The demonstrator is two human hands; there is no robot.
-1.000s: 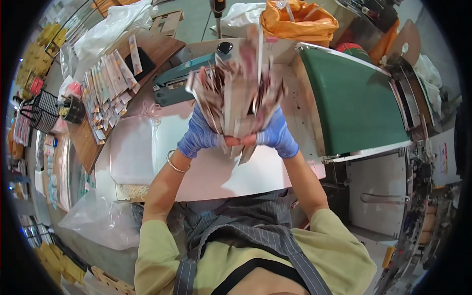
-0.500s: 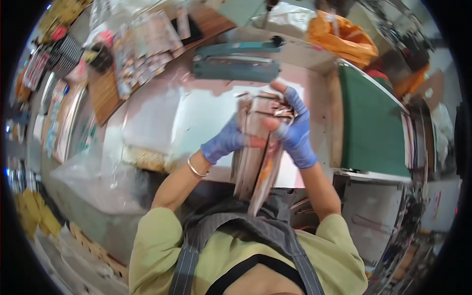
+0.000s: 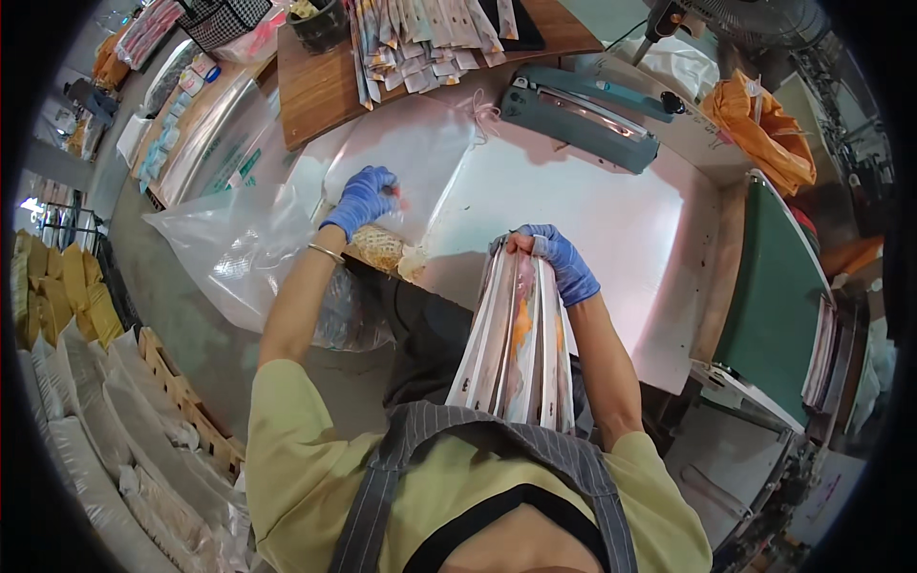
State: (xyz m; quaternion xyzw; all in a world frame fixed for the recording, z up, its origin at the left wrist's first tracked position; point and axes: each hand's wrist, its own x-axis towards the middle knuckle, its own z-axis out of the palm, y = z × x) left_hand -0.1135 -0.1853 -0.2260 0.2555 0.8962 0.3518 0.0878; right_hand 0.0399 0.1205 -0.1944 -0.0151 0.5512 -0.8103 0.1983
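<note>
My right hand is closed round the top end of a bundle of long, narrow printed packets. The bundle fans out downward against the striped apron. Out to the left, my left hand is curled over a stack of clear plastic bags on the white worktop. Its fingers are bent and close together at the bags; whether a bag edge is pinched in them is hidden.
A grey-green heat sealer stands at the back of the worktop. More packets lie on a brown wooden board. A large clear bag hangs off the left front edge. A green panel stands at the right.
My left hand has let go of the bundle and moved left to the plastic bags. My right hand has kept the packets, now lower and fanned out. The view has shifted.
</note>
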